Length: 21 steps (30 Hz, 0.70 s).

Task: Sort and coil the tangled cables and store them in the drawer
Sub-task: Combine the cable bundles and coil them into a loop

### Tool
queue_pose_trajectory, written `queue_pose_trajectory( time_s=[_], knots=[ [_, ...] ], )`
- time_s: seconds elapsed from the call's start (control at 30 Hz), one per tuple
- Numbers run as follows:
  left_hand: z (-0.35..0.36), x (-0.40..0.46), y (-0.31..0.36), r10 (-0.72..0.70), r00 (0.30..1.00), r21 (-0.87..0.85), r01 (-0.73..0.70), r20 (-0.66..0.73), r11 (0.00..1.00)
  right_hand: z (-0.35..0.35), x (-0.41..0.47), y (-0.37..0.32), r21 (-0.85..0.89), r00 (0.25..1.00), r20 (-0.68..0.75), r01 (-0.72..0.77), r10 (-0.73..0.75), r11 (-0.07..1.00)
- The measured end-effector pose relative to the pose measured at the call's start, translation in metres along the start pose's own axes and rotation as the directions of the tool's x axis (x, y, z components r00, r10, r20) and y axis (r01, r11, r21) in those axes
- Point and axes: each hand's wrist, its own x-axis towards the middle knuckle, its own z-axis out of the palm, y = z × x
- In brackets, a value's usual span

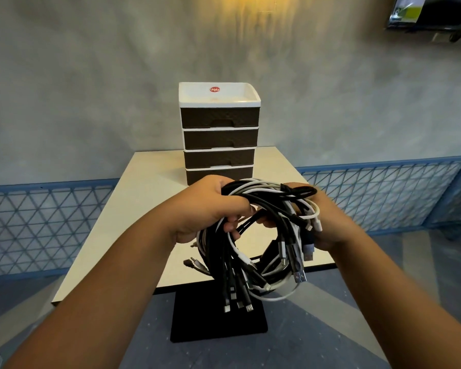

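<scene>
gripping the cable bundle [261,235], left hand [210,206] and right hand [328,222].

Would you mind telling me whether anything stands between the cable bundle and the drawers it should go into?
The cable bundle, gripped by the left hand and right hand, has open air before the drawer unit, but all four drawers look closed.

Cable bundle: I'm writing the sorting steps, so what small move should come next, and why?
Probably lower the cable bundle onto the table and pull one cable free. Both the left hand and the right hand grip it in mid-air, black and white cables are mixed, and the drawer unit is shut.
</scene>
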Motion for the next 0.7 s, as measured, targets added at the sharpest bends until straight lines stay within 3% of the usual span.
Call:
queue_pose_trajectory(
  time_s=[0.1, 0.2, 0.43, 0.5, 0.57, 0.6, 0.67, 0.7],
  knots=[
    [0.001, 0.001, -0.001, -0.054, 0.999, 0.061, 0.054, -0.008, 0.997, -0.004, 0.000, 0.000, -0.028, 0.993, 0.072, 0.091, -0.088, 0.995],
    [0.002, 0.003, -0.005, -0.109, 0.994, 0.093, 0.109, -0.007, 0.990, -0.013, 0.006, 0.006, -0.023, 0.997, 0.039, 0.066, -0.065, 0.998],
    [0.015, 0.015, -0.028, -0.119, 0.992, -0.049, 0.117, -0.045, 0.992, -0.027, 0.011, 0.012, -0.059, 0.986, 0.130, -0.096, 0.103, 0.994],
    [0.017, 0.021, -0.035, -0.130, 0.989, -0.081, 0.124, -0.076, 0.989, -0.036, 0.012, 0.011, -0.131, 0.983, 0.092, -0.147, 0.159, 0.980],
    [0.016, 0.028, -0.042, -0.153, 0.977, -0.106, 0.138, -0.149, 0.985, -0.045, 0.013, 0.010, -0.190, 0.977, -0.054, -0.214, 0.207, 0.958],
    [0.014, 0.031, -0.044, -0.160, 0.968, -0.122, 0.139, -0.194, 0.983, -0.047, 0.013, 0.010, -0.258, 0.963, -0.196, -0.230, 0.182, 0.938],
    [0.009, 0.037, -0.047, -0.159, 0.947, -0.151, 0.120, -0.281, 0.981, -0.037, 0.008, 0.009, -0.437, 0.838, -0.543, -0.227, -0.054, 0.871],
    [0.006, 0.041, -0.049, -0.153, 0.934, -0.154, 0.107, -0.322, 0.982, -0.025, 0.002, 0.007, -0.489, 0.748, -0.627, -0.163, -0.216, 0.857]
  ],
)
